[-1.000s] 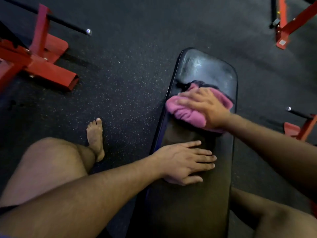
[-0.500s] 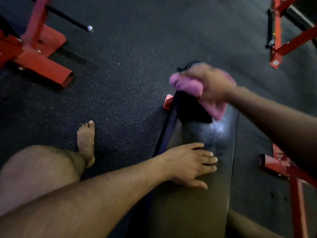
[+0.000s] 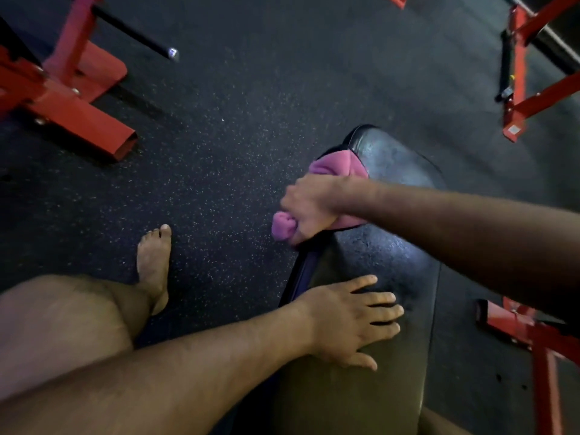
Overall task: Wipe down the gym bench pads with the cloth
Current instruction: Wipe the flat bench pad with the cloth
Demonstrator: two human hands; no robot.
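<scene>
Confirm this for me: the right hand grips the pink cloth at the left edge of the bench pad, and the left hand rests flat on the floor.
Not quite. The head view shows the left hand resting flat on the bench pad, not on the floor. The rest stands: the right hand grips the pink cloth at the pad's left edge.

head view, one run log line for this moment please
step: wiping | right hand: grips pink cloth at bench pad left edge | left hand: flat on pad

Left hand (image 3: 346, 321) flat, right hand (image 3: 309, 204) clenched
</scene>
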